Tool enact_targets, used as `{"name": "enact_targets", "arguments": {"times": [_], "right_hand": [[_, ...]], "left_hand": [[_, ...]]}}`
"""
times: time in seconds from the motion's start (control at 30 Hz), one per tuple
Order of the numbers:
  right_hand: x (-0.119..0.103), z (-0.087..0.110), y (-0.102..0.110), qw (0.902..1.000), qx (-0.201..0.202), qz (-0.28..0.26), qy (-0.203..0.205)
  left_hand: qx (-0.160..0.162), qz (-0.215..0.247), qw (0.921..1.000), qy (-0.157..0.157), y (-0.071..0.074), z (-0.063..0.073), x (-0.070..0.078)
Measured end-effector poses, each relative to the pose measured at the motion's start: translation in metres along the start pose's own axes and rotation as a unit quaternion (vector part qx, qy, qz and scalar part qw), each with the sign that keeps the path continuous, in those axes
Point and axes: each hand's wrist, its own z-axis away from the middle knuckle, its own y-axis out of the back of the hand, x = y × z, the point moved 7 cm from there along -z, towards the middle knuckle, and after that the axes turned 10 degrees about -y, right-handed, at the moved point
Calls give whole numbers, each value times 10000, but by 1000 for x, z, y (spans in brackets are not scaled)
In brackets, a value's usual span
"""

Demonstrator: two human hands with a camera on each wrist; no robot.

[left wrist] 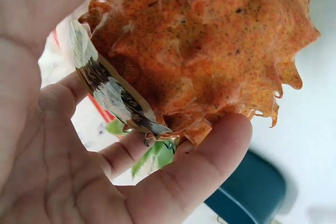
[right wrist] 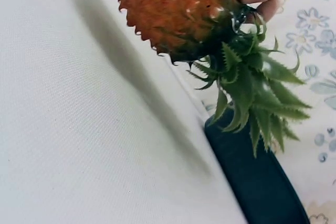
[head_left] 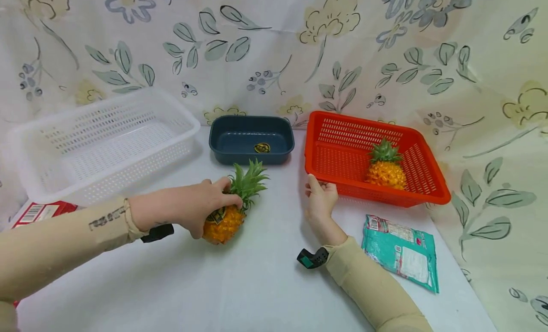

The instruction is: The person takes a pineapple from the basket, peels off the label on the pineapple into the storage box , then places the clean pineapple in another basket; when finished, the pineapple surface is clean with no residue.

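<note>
Beige cloth sleeves (head_left: pixel 64 241) up front, left hand (head_left: pixel 188 203) wrapped round a spiky orange, green-crowned pineapple (head_left: pixel 229 226), right hand (head_left: pixel 321 201) pinching a red perforated plastic basket (head_left: pixel 338 156) by its rim.

Bright, even light fills the head view, with soft shadows on the table (head_left: pixel 257 294) and a washed-out white basket (head_left: pixel 128 170). The left wrist view blurs the tub (left wrist: pixel 257 184) behind the pineapple (left wrist: pixel 205 51); in the greyer right wrist view, small highlights dot its skin.
</note>
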Motion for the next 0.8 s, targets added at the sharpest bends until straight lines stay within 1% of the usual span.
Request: {"name": "enact_targets", "arguments": {"times": [0.13, 0.27, 0.47, 0.67, 0.8], "right_hand": [[-1, 0, 0, 10000, 35, -62, 47], [-1, 0, 0, 9998, 33, -159, 61], [-1, 1, -1, 9999, 10, -125, 89], [0, 0, -1, 9999, 47, -136, 53], [1, 1, -1, 9997, 58, -205, -110]], "left_hand": [[-187, -238, 9995, -100, -8, -4, 0], [-383, -515, 9977, -209, -13, -8, 1], [-523, -635, 9961, -305, -12, -10, 6], [-651, -786, 9939, -407, -13, -13, 7], [-696, -892, 9925, -470, -15, -15, 6]]}}
